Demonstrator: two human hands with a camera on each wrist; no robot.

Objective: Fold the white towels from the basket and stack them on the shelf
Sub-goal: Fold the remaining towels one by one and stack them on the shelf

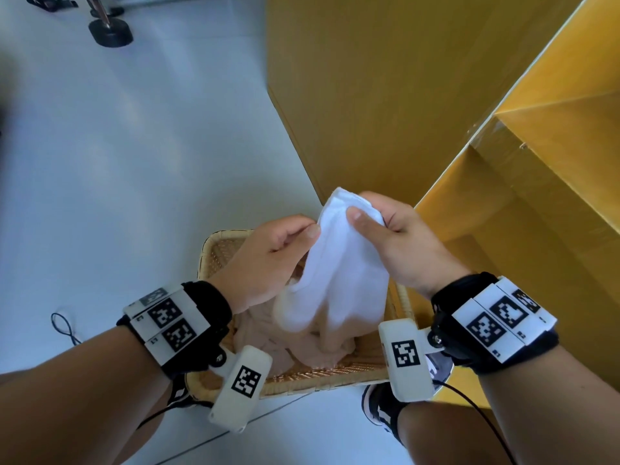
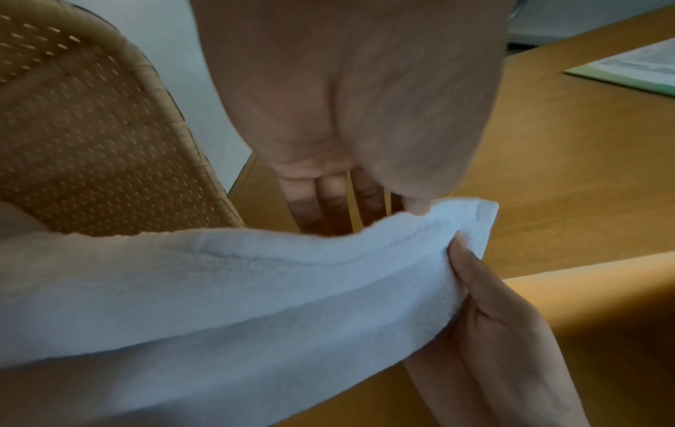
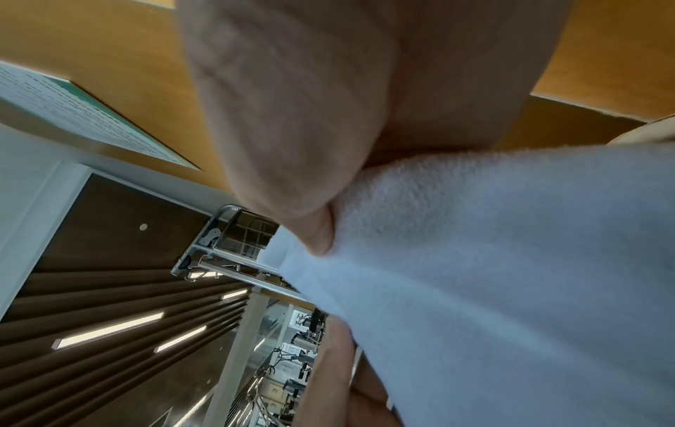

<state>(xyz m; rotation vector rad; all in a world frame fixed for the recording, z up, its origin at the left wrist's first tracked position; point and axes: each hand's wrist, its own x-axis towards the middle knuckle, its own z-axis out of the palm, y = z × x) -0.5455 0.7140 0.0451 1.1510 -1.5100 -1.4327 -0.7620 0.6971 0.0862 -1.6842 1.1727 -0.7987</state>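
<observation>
A white towel [image 1: 339, 263] hangs bunched above the woven basket [image 1: 214, 250], held up by both hands. My left hand [image 1: 268, 256] pinches its left edge between thumb and curled fingers. My right hand [image 1: 396, 236] grips the top corner, thumb pressed on the cloth. In the left wrist view the white towel [image 2: 255, 289] runs across the frame with its hem up, my left hand [image 2: 365, 144] above it and my right hand [image 2: 493, 317] pinching the corner. In the right wrist view the white towel [image 3: 511, 274] fills the right side under my right hand's thumb [image 3: 292, 144].
Beige cloths [image 1: 302, 347] lie crumpled in the basket under the towel. A yellow wooden shelf unit [image 1: 503, 146] rises right behind the basket, with open compartments at the right. White floor [image 1: 134, 162] spreads to the left. A black stand foot [image 1: 110, 31] sits far back.
</observation>
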